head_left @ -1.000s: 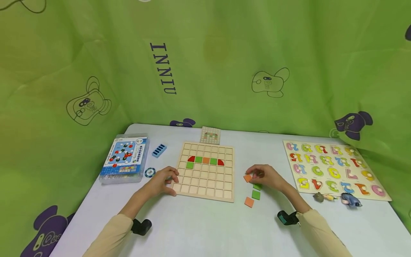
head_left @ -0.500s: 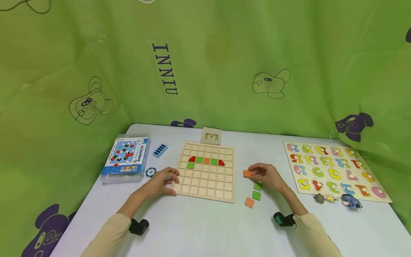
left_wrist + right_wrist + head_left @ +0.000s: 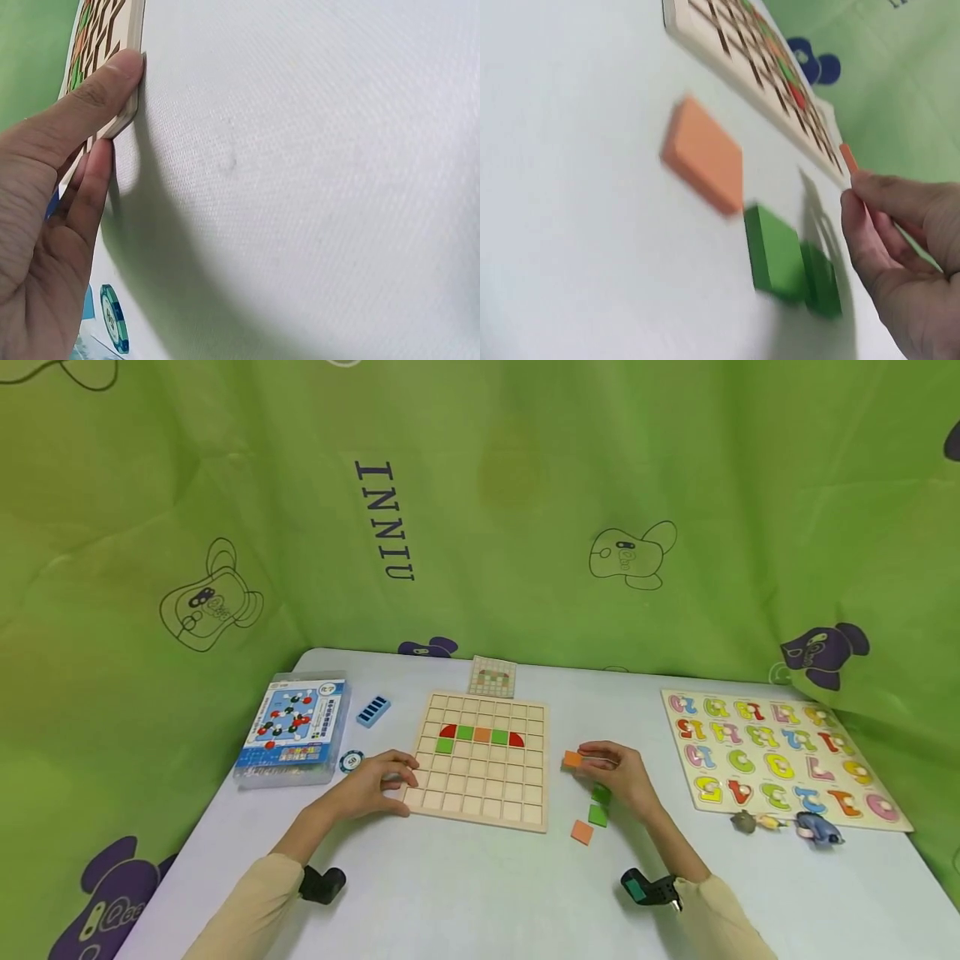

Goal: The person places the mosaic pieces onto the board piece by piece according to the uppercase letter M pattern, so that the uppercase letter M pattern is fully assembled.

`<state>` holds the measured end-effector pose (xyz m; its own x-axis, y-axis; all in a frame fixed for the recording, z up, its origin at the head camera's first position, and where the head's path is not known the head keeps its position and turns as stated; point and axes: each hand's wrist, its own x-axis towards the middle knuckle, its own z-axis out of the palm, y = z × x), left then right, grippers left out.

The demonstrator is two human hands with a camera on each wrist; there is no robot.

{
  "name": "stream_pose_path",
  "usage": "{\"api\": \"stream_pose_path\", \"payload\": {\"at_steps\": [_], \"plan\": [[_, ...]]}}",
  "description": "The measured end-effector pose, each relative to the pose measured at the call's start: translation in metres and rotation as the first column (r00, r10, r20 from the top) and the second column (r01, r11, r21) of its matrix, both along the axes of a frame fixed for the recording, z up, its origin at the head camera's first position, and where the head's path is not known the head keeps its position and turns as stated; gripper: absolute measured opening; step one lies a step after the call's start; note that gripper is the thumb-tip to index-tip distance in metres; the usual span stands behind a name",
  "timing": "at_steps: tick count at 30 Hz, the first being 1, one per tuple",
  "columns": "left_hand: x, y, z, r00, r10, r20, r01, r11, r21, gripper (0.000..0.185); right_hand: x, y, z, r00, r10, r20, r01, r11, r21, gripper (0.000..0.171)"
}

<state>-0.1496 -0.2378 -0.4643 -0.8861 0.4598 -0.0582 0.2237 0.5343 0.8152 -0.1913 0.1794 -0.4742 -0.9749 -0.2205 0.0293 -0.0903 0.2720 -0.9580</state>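
A pale wooden grid board [image 3: 480,758] carries red, green and orange tiles; a green curtain [image 3: 525,510] bears outlined bears; the table [image 3: 465,885] is white.

Both forearms in tan sleeves reach forward from six o'clock, each with a small dark camera strapped at the wrist. The left hand [image 3: 375,787] lies low at nine o'clock, thumb extended, fingers nearly straight. The right hand [image 3: 618,774] at three o'clock has fingertips pinched together.

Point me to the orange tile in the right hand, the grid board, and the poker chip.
orange tile [image 3: 573,759], head view, its top face.
grid board [image 3: 480,781], head view, bare squares near the middle.
poker chip [image 3: 350,762], head view, its centre.
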Motion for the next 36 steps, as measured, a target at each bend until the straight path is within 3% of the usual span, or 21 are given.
{"api": "stream_pose_path", "payload": {"at_steps": [9,19,36], "plan": [[-0.001,0.000,-0.002,1.000,0.013,0.000,-0.013,1.000,0.017,0.031,0.006,-0.034,-0.002,0.990,-0.064,0.122,0.078,0.991,-0.111,0.035],[0.000,0.000,-0.002,1.000,0.014,-0.004,-0.014,0.999,0.030,0.030,0.008,-0.073,-0.006,0.986,-0.064,0.157,0.103,0.962,-0.251,0.036],[-0.001,0.000,-0.002,1.000,0.018,0.010,-0.019,0.999,0.047,0.031,0.012,-0.136,-0.013,0.999,-0.018,0.047,0.030,0.964,-0.264,0.031]]}}
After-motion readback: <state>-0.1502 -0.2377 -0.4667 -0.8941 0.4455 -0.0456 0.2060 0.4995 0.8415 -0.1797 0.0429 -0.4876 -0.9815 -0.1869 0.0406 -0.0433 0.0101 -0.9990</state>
